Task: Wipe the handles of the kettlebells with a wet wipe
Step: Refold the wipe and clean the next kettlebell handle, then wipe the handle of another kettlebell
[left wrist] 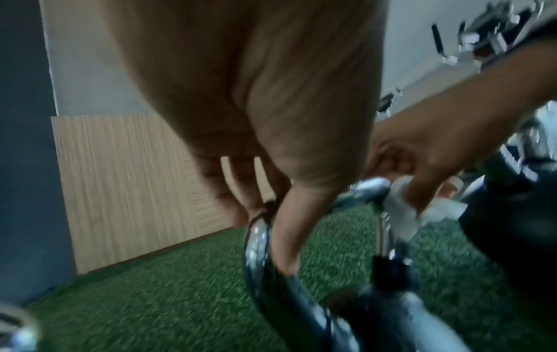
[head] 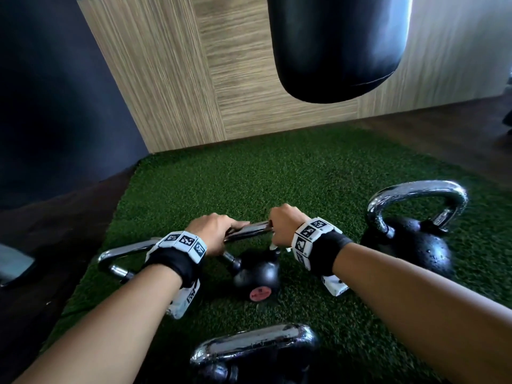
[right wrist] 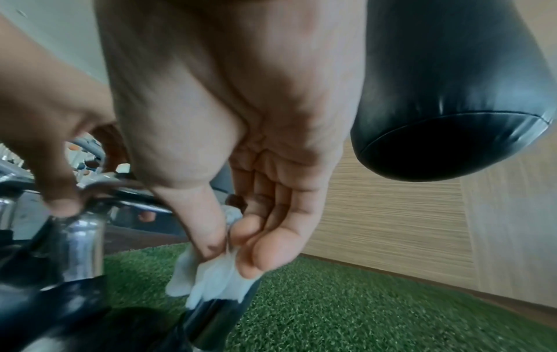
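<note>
A small black kettlebell (head: 256, 273) with a chrome handle (head: 248, 230) stands on the green turf mat (head: 304, 176). My left hand (head: 219, 227) grips the handle's left end, with the thumb (left wrist: 286, 238) hooked inside the loop. My right hand (head: 285, 225) holds the right end of the handle. There it pinches a crumpled white wet wipe (right wrist: 211, 278) around the handle's right post, between thumb and fingers (right wrist: 256, 257). The wipe (left wrist: 401, 209) also shows in the left wrist view, under the right hand's fingers. Only a small white tip of the wipe (head: 273, 247) shows in the head view.
A large kettlebell (head: 410, 245) stands to the right. Another (head: 255, 350) is close to me at the bottom, and a further chrome handle (head: 122, 252) lies behind my left wrist. A black punching bag (head: 338, 45) hangs above the mat. A wood-panelled wall (head: 194, 79) stands behind.
</note>
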A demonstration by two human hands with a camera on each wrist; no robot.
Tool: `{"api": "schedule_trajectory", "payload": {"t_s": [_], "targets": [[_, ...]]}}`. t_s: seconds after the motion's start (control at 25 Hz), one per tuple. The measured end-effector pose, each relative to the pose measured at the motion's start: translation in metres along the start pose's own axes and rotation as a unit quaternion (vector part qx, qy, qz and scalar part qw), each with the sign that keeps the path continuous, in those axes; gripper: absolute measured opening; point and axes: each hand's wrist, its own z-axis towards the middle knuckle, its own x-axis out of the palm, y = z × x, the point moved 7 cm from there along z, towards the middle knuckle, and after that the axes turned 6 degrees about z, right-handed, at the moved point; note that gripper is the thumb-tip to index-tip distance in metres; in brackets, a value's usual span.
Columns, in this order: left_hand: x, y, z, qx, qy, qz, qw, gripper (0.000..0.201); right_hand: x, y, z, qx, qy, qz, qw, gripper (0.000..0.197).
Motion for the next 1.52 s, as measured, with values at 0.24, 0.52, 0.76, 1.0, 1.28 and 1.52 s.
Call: {"api": "schedule_trajectory", "payload": {"t_s": [0.24, 0.52, 0.76, 1.0, 1.28, 1.52], "targets": [[0.012, 0.005, -0.001, -0.016, -0.045, -0.001, 0.999, 0.073, 0.005, 0.002, -0.005, 0.006, 0.001, 0.031, 1.000, 0.009], [0.010, 0.004, -0.023, -0.023, 0.004, -0.065, 0.998, 0.086, 0.006, 0.001, -0.002, 0.032, 0.047, 0.029, 0.998, 0.033], [0.042, 0.033, -0.141, -0.104, 0.070, -0.301, 0.945, 0.071, -0.019, 0.005, -0.031, -0.002, 0.130, -0.048, 0.990, 0.032], [0.107, 0.011, -0.196, -0.109, 0.229, -0.314, 0.915, 0.071, -0.068, 0.056, -0.061, -0.051, 0.160, -0.041, 0.985, 0.014], [0.143, -0.041, -0.200, -0.063, 0.191, -0.354, 0.913, 0.098, -0.066, 0.096, -0.142, -0.096, 0.243, 0.042, 0.964, 0.006], [0.161, -0.052, -0.210, -0.134, 0.135, -0.522, 0.832, 0.076, -0.053, 0.124, -0.167, -0.124, 0.132, 0.007, 0.983, 0.023]]}}
